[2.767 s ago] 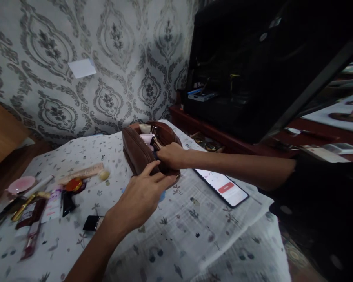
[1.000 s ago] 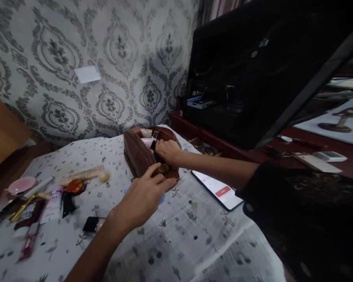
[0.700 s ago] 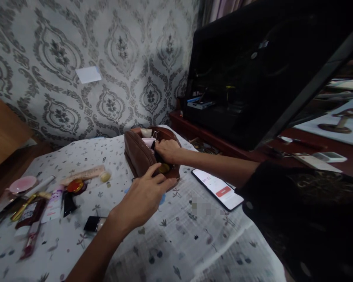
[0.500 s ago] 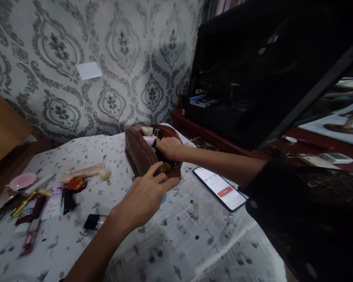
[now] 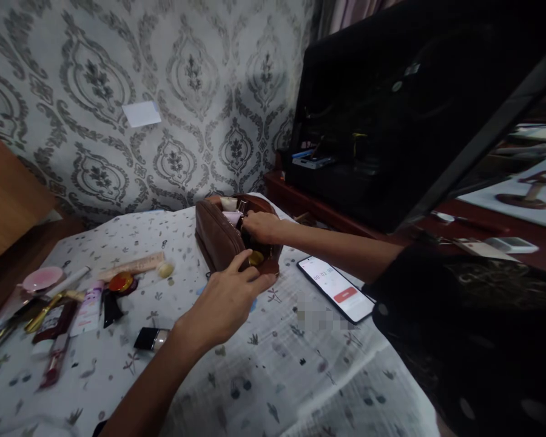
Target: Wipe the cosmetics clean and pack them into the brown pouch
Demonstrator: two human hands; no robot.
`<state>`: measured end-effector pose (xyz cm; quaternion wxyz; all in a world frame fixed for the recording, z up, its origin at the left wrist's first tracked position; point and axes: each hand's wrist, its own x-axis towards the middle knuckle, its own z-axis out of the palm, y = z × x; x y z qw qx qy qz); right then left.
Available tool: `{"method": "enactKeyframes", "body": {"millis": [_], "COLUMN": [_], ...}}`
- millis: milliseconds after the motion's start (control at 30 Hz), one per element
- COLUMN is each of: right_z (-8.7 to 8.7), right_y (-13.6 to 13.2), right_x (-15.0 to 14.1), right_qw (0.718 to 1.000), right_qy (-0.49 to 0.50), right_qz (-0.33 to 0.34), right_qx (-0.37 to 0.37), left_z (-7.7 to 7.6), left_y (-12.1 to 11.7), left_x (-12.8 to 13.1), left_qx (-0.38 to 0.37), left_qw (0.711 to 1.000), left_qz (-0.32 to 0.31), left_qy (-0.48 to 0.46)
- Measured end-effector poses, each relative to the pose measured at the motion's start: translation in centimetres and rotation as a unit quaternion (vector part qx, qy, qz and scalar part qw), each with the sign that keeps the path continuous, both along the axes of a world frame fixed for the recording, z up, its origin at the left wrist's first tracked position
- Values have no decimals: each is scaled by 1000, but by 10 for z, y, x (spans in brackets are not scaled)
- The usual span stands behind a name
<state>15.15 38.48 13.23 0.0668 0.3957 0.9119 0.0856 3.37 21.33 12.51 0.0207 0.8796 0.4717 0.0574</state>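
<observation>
Cloth-covered worktop (image 5: pixel 218 400), centre of frame: the left hand (image 5: pixel 225 300), loosely spread, touches the brown pouch (image 5: pixel 217 235); the right hand (image 5: pixel 262 228) dips inside, its grip hidden.

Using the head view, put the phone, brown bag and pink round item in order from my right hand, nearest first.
1. Brown bag: your right hand inside its opening.
2. Phone: right of the bag.
3. Pink round item: far left.

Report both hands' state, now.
Left hand: open, at the near edge of the brown bag.
Right hand: partly hidden inside the bag; its grip cannot be told.
</observation>
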Motion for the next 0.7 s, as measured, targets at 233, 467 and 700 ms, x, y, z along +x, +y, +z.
{"method": "enactKeyframes", "body": {"millis": [233, 467, 700], "right_z": [12, 14, 15], "right_y": [-10, -17, -36], "right_x": [6, 12, 48], "right_qw": [998, 997, 972], "right_qy": [24, 6, -53], "right_qz": [38, 36, 219], "right_qx": [44, 62, 62], "left_z": [-3, -1, -1], "left_y": [3, 3, 2], "left_x": [-3, -2, -6], "left_qx": [3, -11, -3], "left_qw": [1000, 1000, 999], "left_qz": [-7, -7, -28], "left_qy": [-14, 3, -21]}}
